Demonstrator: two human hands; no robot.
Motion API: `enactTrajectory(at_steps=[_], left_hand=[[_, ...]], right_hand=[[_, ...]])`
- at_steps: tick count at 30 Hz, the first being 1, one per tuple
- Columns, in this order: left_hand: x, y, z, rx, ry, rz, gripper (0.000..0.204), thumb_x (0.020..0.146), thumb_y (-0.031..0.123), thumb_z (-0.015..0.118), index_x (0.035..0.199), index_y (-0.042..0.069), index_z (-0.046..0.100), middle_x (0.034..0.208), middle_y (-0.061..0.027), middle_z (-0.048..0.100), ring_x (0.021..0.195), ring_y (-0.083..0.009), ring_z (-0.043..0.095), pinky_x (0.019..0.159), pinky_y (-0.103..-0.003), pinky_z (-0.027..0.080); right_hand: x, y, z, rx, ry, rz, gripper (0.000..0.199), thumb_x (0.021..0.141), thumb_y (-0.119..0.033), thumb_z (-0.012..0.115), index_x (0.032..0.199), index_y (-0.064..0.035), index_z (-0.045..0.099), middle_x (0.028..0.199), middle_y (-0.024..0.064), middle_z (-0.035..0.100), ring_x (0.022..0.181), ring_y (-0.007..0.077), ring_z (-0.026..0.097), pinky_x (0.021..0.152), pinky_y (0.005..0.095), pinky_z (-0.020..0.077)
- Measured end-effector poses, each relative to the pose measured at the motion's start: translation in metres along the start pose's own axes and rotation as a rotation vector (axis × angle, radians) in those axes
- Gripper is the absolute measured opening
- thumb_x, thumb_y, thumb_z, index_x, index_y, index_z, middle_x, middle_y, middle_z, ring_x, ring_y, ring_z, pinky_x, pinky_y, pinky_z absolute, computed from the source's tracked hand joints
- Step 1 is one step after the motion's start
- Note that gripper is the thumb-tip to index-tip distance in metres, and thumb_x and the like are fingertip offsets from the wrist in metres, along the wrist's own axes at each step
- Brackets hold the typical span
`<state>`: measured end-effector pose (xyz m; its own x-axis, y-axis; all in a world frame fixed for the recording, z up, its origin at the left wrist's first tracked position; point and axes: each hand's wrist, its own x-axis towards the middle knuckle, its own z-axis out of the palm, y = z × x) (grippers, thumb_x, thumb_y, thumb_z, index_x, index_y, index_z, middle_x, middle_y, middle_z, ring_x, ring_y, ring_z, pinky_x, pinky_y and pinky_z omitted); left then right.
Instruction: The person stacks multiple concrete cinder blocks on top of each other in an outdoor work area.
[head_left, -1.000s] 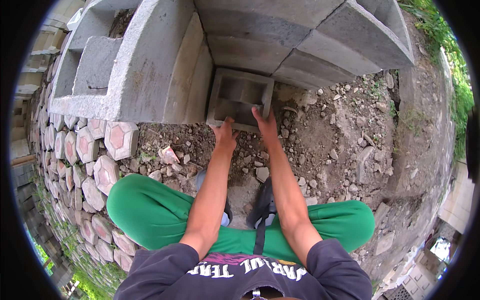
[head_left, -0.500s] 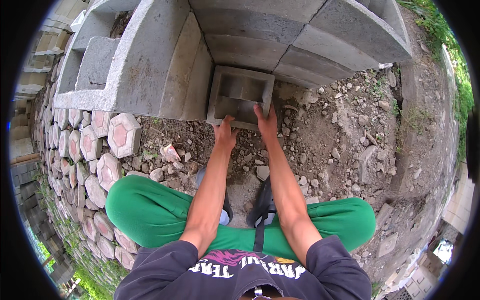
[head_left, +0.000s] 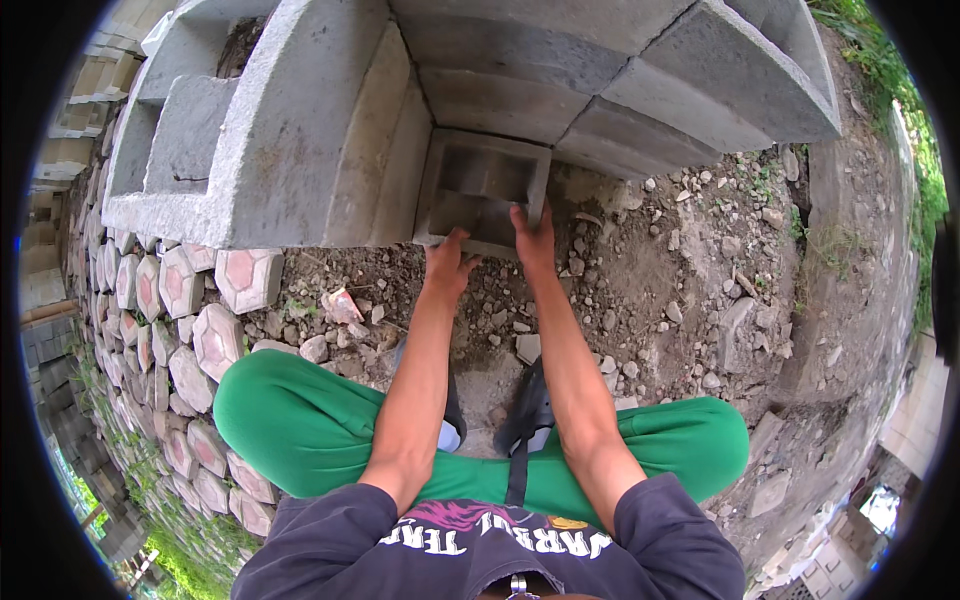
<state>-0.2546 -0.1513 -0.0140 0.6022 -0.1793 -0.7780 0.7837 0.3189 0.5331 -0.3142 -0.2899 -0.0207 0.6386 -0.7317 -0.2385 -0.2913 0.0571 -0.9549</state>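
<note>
A grey hollow concrete block [head_left: 430, 200] sits low in the corner between two stacks of blocks, its two cavities facing up. My left hand [head_left: 447, 265] is closed on the near left part of its rim, thumb on top. With the thumb over the near right corner and the fingers along the outer side, my right hand [head_left: 534, 240] grips the same block. The fingers under and behind the block are partly hidden. Its far edge lies close against the stacked block wall [head_left: 500, 95], and its left side is next to the left stack [head_left: 375, 170].
Hexagonal pavers [head_left: 250, 280] with reddish centres are piled on the left. Rubble and loose stones [head_left: 680, 300] cover the soil around my feet and to the right. A concrete ledge [head_left: 850, 240] runs along the right side. My shoes [head_left: 525, 405] stand between my bent knees.
The view has shifted slightly, so the block walls look a little lower and larger. Both hands keep their hold on the block, which has barely moved against the stacks.
</note>
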Motion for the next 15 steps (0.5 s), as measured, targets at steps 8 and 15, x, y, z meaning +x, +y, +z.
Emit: enactTrajectory(at_steps=[8, 15], left_hand=[[0.011, -0.004, -0.005, 0.072, 0.032, -0.047, 0.041, 0.081, 0.011, 0.065, 0.118, 0.009, 0.047, 0.116, -0.0122, 0.051, 0.105, -0.0317, 0.057, 0.086, -0.053, 0.05], [-0.011, 0.003, 0.008, 0.083, 0.066, -0.006, 0.055, 0.084, 0.033, 0.068, 0.128, 0.009, 0.043, 0.126, -0.0112, 0.047, 0.111, -0.0306, 0.053, 0.093, -0.049, 0.047]], right_hand=[[-0.003, -0.007, 0.0, -0.011, -0.017, -0.035, 0.068, 0.088, -0.037, 0.061, 0.141, -0.0052, 0.034, 0.13, 0.019, 0.052, 0.122, 0.0317, 0.05, 0.1, 0.0373, 0.0383], [-0.007, -0.018, -0.013, -0.036, -0.043, 0.082, 0.068, 0.09, -0.047, 0.055, 0.139, -0.0038, 0.038, 0.129, 0.0188, 0.053, 0.12, 0.0318, 0.051, 0.099, 0.0378, 0.0385]])
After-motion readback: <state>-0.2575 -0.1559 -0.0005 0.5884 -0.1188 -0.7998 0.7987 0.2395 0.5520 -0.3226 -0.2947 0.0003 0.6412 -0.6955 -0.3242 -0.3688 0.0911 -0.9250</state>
